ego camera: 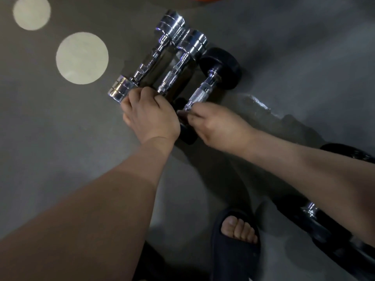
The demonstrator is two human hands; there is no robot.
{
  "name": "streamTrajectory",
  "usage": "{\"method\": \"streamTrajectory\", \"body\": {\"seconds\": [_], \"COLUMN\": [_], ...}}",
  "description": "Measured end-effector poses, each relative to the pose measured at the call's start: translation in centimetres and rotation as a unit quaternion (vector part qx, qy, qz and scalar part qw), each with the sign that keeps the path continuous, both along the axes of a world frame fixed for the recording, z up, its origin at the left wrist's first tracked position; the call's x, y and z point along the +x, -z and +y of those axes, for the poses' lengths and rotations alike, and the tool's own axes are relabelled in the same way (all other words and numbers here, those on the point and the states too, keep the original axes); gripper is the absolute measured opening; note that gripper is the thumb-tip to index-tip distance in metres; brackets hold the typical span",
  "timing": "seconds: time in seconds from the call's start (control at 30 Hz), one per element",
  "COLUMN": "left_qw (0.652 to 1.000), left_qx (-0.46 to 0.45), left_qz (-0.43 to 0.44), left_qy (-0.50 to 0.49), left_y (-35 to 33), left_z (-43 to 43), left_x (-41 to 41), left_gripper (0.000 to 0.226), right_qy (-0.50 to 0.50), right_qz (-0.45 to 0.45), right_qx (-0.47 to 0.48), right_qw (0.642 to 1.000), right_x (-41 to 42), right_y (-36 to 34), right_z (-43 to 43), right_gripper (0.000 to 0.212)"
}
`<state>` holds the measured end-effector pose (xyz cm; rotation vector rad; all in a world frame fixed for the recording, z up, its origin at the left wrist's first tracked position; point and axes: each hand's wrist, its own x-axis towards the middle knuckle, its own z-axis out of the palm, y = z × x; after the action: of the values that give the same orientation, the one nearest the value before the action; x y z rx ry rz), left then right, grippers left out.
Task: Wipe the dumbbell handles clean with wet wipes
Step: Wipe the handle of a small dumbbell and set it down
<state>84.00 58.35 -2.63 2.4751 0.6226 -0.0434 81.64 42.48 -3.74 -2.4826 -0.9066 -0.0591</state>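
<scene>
Three dumbbells lie side by side on the grey floor. The left chrome dumbbell (142, 67) lies free. My left hand (150, 116) has its fingers curled over the near end of the middle chrome dumbbell (178, 65), hiding that head. My right hand (215, 126) grips the near end of the knurled handle of the black-headed dumbbell (219, 67); the near black head shows partly between my hands. No wet wipe shows in either hand.
A second black dumbbell (310, 209) lies at the lower right under my right forearm. My foot in a dark slipper (237, 240) stands near the bottom. A dark crumpled thing (263, 110) lies right of my right hand. Pale circles (82, 57) mark the floor.
</scene>
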Motion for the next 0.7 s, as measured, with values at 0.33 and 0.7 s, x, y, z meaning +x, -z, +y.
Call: {"method": "streamTrajectory", "body": {"seconds": [0.33,0.7], "left_qw": [1.0,1.0], "left_qx": [-0.001,-0.006], "left_qz": [-0.003,-0.005], "left_qy": [0.003,0.01], "left_y": [0.0,-0.2], "left_z": [0.0,0.0], "left_x": [0.0,0.0], "left_gripper": [0.043,0.045], "right_qy": [-0.01,0.101], "right_qz": [-0.019,-0.023], "right_qx": [-0.026,-0.063], "right_qw": [0.999,0.993], "right_x": [0.3,0.4], "right_y": [1.0,1.5], "right_z": [-1.3,-1.1], "right_gripper": [0.03,0.042]}}
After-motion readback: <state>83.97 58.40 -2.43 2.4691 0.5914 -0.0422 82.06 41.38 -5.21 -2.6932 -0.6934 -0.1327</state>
